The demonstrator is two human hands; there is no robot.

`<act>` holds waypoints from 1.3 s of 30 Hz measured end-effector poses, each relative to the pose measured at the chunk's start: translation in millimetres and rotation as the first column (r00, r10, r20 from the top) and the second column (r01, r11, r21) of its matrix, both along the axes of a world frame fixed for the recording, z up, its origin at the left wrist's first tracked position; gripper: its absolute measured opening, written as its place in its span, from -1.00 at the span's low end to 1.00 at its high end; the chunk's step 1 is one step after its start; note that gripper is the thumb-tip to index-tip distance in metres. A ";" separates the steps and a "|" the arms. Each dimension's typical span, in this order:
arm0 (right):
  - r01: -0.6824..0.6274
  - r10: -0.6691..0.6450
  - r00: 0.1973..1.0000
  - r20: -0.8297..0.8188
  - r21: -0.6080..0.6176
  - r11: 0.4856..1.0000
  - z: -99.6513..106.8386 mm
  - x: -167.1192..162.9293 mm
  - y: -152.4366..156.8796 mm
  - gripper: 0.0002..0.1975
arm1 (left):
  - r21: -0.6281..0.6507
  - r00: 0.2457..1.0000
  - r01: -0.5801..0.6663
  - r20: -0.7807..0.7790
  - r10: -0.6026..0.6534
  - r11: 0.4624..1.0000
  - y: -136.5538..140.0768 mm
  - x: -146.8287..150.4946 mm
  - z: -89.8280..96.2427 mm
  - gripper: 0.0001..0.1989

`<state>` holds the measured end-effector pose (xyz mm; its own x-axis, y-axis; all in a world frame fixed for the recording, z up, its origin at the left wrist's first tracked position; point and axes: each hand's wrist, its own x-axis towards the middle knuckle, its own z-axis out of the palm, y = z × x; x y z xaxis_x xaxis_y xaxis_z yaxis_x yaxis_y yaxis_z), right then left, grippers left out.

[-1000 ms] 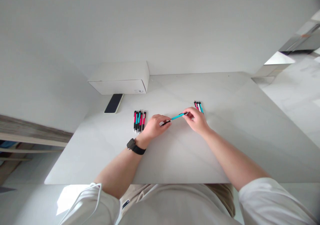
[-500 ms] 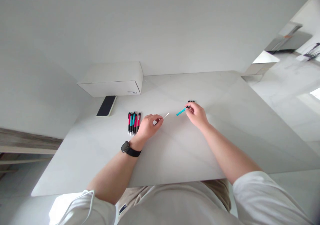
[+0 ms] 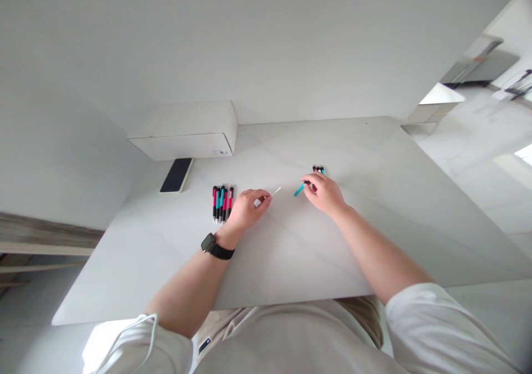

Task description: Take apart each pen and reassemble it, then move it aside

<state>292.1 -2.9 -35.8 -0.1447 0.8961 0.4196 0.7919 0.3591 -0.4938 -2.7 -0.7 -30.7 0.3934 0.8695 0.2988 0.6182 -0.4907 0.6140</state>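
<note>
My left hand [image 3: 249,209] is closed in a pinch on a thin white pen refill [image 3: 276,191], whose free end points up and to the right. The fingers hide its lower end. To the right, my right hand [image 3: 326,193] pinches the black end of a teal pen barrel [image 3: 299,190], which slants down to the left toward the refill. The two pieces are apart. Just left of my left hand lies a row of red and teal pens [image 3: 222,203] with black grips. Past my right hand, a few more pens [image 3: 318,169] show only their black ends and some colour.
A long white box [image 3: 183,144] stands against the wall at the back left of the white table [image 3: 291,263]. In front of it lies a phone [image 3: 177,175] with a dark screen. A black watch [image 3: 216,248] sits on my left wrist.
My right hand has shifted slightly left and down, and the teal barrel has turned to a steeper slant. More of the pens behind it shows. My left hand stays almost still.
</note>
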 end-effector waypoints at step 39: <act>0.079 -0.077 0.997 0.022 -0.152 0.985 -11.5 8.3 8.5 -0.79 | -0.005 1.000 0.003 -0.010 -0.003 1.000 -0.9 -0.3 3.4 -0.84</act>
<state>300.4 5.6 -47.3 -0.0777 0.9583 0.2750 0.8229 0.2174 -0.5250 -2.9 -1.6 -27.2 0.3991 0.8697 0.2904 0.6226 -0.4896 0.6105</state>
